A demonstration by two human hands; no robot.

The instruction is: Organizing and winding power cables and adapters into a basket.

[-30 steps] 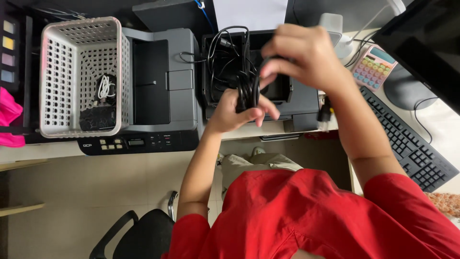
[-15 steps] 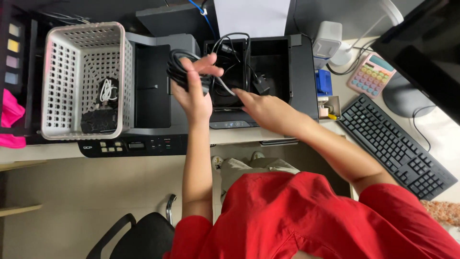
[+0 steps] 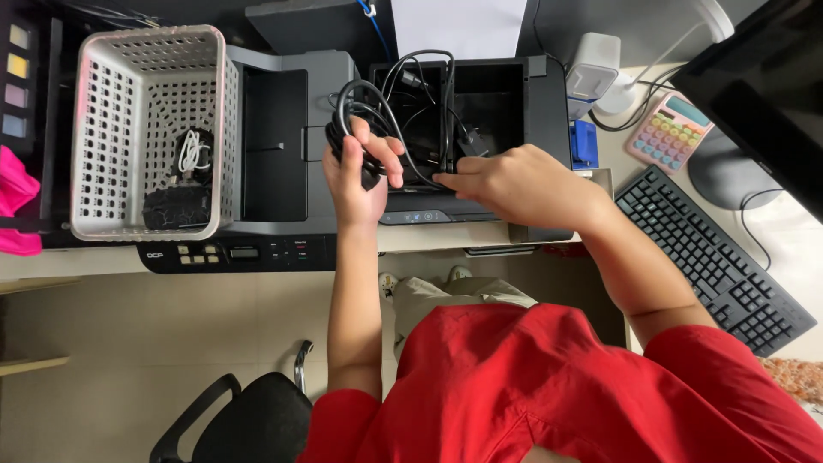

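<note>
My left hand [image 3: 360, 171] grips a coiled bundle of black cable [image 3: 356, 116] above a dark grey printer [image 3: 291, 146]. My right hand [image 3: 514, 184] rests at the front edge of a black open-top box [image 3: 540, 94] and pinches a strand of the cable that runs from the coil into the box. More black cable and a plug [image 3: 471, 141] lie loose inside the box.
A white perforated basket [image 3: 146, 129] with a black adapter and a white cord stands on the printer's left. A black keyboard [image 3: 711, 257], pastel calculator [image 3: 669, 129], white device [image 3: 591, 64] and monitor [image 3: 763, 86] lie right. A black chair [image 3: 240, 420] is below.
The coil went from in front of the box to the left over the printer in my left hand. My right hand dropped to the box's front edge.
</note>
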